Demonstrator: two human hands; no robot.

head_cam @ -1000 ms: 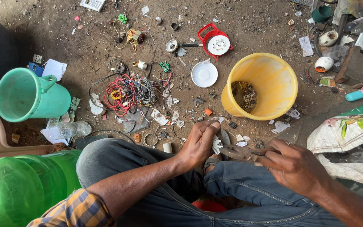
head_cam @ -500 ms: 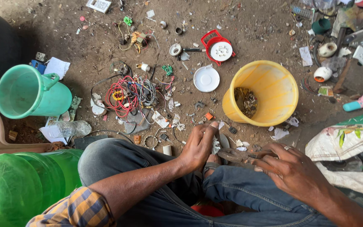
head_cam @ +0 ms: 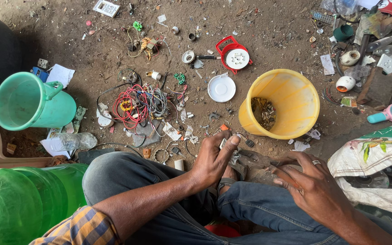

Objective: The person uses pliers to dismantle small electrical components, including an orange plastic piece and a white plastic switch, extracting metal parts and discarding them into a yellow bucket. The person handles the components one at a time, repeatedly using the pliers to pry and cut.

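Small scrap piece (head_cam: pixel 227 144) pinched in left hand (head_cam: pixel 214 161), littered dirt ground (head_cam: pixel 273 41), yellow bucket (head_cam: pixel 296 97)

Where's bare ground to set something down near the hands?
Barest patch: dirt between the red cable reel and the scrap heap at top right, above the yellow bucket. Another strip runs along the top left, right of the white switch plate. Crowded: around the red wire tangle, and the ground in front of the left hand and right hand.

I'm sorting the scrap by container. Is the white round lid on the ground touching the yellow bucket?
Apart. The head view shows the white round lid lying flat left of the yellow bucket, with a plain strip of bare dirt between the lid's edge and the bucket's wall.
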